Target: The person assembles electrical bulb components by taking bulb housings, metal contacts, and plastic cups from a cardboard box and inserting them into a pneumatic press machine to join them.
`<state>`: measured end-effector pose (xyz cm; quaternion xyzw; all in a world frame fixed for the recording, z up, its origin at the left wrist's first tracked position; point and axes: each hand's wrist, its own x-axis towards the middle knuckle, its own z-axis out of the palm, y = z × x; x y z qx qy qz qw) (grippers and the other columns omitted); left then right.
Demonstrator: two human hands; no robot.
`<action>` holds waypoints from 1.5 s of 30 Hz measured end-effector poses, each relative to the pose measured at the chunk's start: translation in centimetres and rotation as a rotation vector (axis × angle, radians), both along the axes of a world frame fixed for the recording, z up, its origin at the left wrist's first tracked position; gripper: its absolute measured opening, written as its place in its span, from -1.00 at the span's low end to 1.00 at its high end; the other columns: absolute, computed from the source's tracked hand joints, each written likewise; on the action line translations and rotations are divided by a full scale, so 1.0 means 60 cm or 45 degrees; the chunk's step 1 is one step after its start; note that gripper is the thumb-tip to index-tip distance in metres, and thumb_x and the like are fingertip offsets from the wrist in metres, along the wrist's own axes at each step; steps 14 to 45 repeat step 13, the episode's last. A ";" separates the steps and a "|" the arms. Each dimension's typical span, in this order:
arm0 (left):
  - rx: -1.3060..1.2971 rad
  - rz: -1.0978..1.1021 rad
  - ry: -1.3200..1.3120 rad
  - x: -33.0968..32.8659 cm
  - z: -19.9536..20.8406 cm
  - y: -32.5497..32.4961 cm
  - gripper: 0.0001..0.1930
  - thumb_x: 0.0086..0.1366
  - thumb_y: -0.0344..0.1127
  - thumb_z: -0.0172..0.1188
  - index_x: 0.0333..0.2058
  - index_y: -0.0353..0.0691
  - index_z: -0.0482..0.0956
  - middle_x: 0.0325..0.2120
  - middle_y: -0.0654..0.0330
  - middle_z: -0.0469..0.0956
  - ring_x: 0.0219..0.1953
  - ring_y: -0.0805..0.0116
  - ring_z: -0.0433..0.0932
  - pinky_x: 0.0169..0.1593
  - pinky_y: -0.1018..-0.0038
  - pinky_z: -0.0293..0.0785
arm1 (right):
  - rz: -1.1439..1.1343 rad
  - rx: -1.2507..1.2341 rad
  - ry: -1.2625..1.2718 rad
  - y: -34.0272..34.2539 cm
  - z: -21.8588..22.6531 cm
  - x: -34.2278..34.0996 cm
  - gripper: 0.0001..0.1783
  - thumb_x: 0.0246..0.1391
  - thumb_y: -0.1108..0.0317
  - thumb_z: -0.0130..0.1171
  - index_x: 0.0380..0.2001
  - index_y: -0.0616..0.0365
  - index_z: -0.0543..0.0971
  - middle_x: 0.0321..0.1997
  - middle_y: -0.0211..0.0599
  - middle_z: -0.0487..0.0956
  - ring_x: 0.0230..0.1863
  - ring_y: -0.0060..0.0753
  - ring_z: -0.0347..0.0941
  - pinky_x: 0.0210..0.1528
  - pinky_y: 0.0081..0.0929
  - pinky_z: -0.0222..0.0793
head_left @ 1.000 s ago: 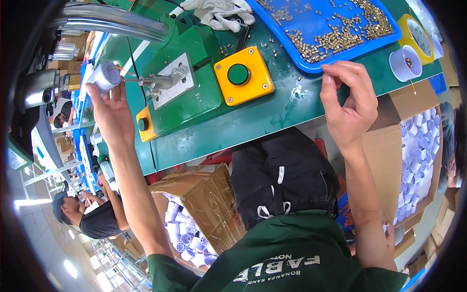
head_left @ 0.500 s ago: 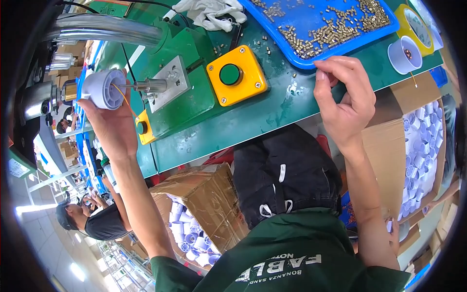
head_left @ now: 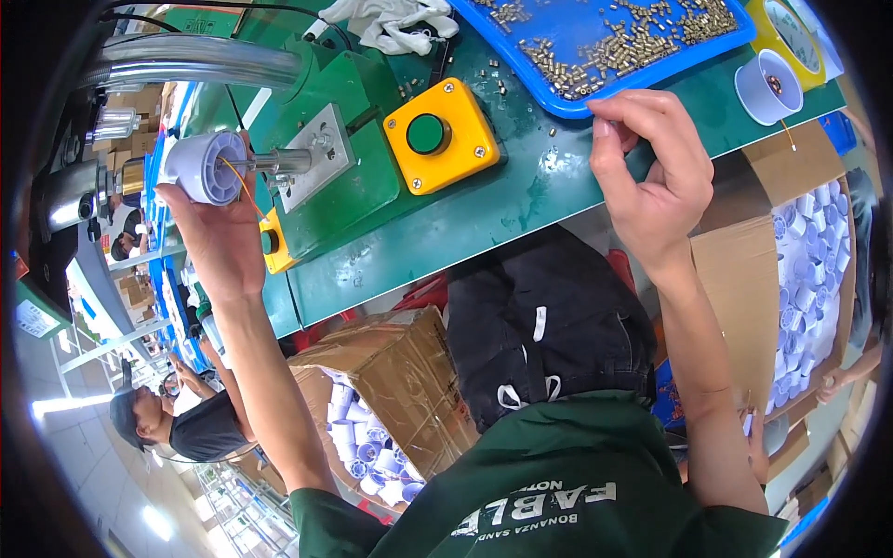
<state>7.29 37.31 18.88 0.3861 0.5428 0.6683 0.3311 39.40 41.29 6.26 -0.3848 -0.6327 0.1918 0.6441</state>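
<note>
At the left, my left hand (head_left: 221, 237) is closed around a pale lilac plastic spool (head_left: 209, 167). The spool sits at the tip of a metal pin (head_left: 284, 162) on the green press fixture (head_left: 358, 153), and an orange wire hangs from it. My right hand (head_left: 656, 172) is at the near edge of the blue tray (head_left: 567, 104), thumb and forefinger pinched together. Whatever lies between those fingertips is too small to make out. Small brass sleeves (head_left: 614, 56) are heaped in the tray.
A yellow box with a green button (head_left: 441, 137) stands between my hands. At the right are a lilac cup (head_left: 768, 88) and a tape roll (head_left: 791, 42). Cartons of lilac spools stand below the table, a left carton (head_left: 400, 372) and a right carton (head_left: 735, 298). A co-worker (head_left: 177, 418) is at far left.
The view has shifted slightly. Both hands keep nearly the same pose: the left still holds the spool at the pin, the right still pinches beside the tray.
</note>
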 end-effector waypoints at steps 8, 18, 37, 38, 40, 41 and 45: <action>-0.014 -0.071 0.019 -0.006 0.005 0.006 -0.34 0.38 0.18 -0.05 0.24 -0.20 0.23 0.17 0.08 0.38 0.25 0.03 0.35 0.35 0.20 0.23 | -0.015 0.027 -0.017 0.001 -0.001 0.001 -0.81 -0.14 0.59 0.27 -0.36 0.18 0.65 -0.35 -0.32 0.60 -0.47 -0.55 0.47 -0.46 -0.64 0.35; 0.016 -0.072 0.119 -0.002 0.004 0.006 -0.32 0.39 0.18 -0.06 0.26 -0.22 0.19 0.18 0.06 0.36 0.25 0.02 0.34 0.35 0.20 0.24 | -0.024 0.015 -0.032 0.000 -0.002 -0.001 -0.80 -0.14 0.60 0.27 -0.35 0.16 0.66 -0.34 -0.31 0.61 -0.45 -0.51 0.50 -0.45 -0.63 0.37; 0.016 -0.072 0.119 -0.002 0.004 0.006 -0.32 0.39 0.18 -0.06 0.26 -0.22 0.19 0.18 0.06 0.36 0.25 0.02 0.34 0.35 0.20 0.24 | -0.024 0.015 -0.032 0.000 -0.002 -0.001 -0.80 -0.14 0.60 0.27 -0.35 0.16 0.66 -0.34 -0.31 0.61 -0.45 -0.51 0.50 -0.45 -0.63 0.37; 0.016 -0.072 0.119 -0.002 0.004 0.006 -0.32 0.39 0.18 -0.06 0.26 -0.22 0.19 0.18 0.06 0.36 0.25 0.02 0.34 0.35 0.20 0.24 | -0.024 0.015 -0.032 0.000 -0.002 -0.001 -0.80 -0.14 0.60 0.27 -0.35 0.16 0.66 -0.34 -0.31 0.61 -0.45 -0.51 0.50 -0.45 -0.63 0.37; 0.016 -0.072 0.119 -0.002 0.004 0.006 -0.32 0.39 0.18 -0.06 0.26 -0.22 0.19 0.18 0.06 0.36 0.25 0.02 0.34 0.35 0.20 0.24 | -0.024 0.015 -0.032 0.000 -0.002 -0.001 -0.80 -0.14 0.60 0.27 -0.35 0.16 0.66 -0.34 -0.31 0.61 -0.45 -0.51 0.50 -0.45 -0.63 0.37; 0.016 -0.072 0.119 -0.002 0.004 0.006 -0.32 0.39 0.18 -0.06 0.26 -0.22 0.19 0.18 0.06 0.36 0.25 0.02 0.34 0.35 0.20 0.24 | -0.024 0.015 -0.032 0.000 -0.002 -0.001 -0.80 -0.14 0.60 0.27 -0.35 0.16 0.66 -0.34 -0.31 0.61 -0.45 -0.51 0.50 -0.45 -0.63 0.37; 0.016 -0.072 0.119 -0.002 0.004 0.006 -0.32 0.39 0.18 -0.06 0.26 -0.22 0.19 0.18 0.06 0.36 0.25 0.02 0.34 0.35 0.20 0.24 | -0.024 0.015 -0.032 0.000 -0.002 -0.001 -0.80 -0.14 0.60 0.27 -0.35 0.16 0.66 -0.34 -0.31 0.61 -0.45 -0.51 0.50 -0.45 -0.63 0.37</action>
